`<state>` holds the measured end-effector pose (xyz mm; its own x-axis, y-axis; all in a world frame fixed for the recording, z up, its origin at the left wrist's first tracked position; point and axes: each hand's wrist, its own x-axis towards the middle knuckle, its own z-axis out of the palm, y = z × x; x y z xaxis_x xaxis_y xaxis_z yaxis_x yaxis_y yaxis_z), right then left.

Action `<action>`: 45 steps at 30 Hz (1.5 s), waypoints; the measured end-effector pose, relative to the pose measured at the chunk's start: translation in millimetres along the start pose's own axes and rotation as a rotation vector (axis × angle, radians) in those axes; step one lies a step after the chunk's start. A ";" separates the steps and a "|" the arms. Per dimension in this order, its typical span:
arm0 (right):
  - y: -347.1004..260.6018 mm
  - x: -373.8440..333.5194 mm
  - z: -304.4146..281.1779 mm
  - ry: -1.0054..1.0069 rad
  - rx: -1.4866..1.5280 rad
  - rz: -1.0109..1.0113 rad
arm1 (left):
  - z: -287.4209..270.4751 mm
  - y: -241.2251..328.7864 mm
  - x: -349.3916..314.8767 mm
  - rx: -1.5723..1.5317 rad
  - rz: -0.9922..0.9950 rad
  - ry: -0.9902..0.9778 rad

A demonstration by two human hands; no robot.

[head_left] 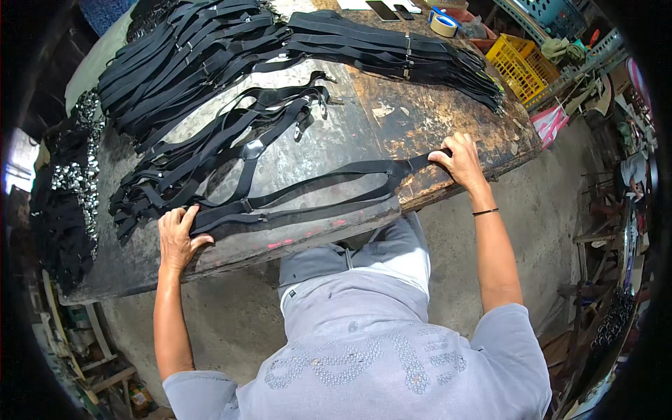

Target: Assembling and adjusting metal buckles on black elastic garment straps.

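A worker's two bare hands hold a black strap (371, 166) along the near edge of a worn table (427, 115). The right hand (460, 162) has thumb and bent fingers closed on its narrow end, just over the edge; a thin dark wristband (485, 211) circles that arm. From there the flat, matte fabric splits into two long bands, which run side by side toward the left hand (178, 238). That hand's bent fingers rest on the strap's other end, thumb spread away; whether they grip it cannot be told. A small metal buckle (246, 205) sits on the strap near the left hand.

Beyond lie looser, tangled straps (175, 166) with shiny metal clips (302, 126). Farther back, a thick pile (175, 77) of layered black bands meets a straighter bundle (364, 42). A glittering, black-and-silver heap (87, 164) covers the tabletop's left side. The surface is smooth and dark grey at left, flaking brown at right. A yellow lattice crate (514, 68), a ring of tape (444, 25) and a flat phone (382, 10) show at the far side.
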<state>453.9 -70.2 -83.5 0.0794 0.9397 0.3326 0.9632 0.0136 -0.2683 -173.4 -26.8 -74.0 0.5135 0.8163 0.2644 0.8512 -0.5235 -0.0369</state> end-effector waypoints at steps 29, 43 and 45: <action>-242.6 -50.0 41.4 -0.043 0.684 -0.383 | 1.5 122.7 45.4 -0.393 0.178 0.041; -263.6 -34.1 52.6 -0.234 0.773 -0.370 | -17.9 141.6 63.6 -0.970 -0.111 -0.201; -266.0 -31.7 51.9 -0.255 0.802 -0.357 | -17.4 146.7 63.4 -0.963 -0.125 -0.182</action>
<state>181.8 -85.9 -69.6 -0.3398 0.8798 0.3324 0.4448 0.4617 -0.7675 -17.8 -56.1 -45.9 0.5035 0.8621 0.0576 0.4903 -0.3400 0.8025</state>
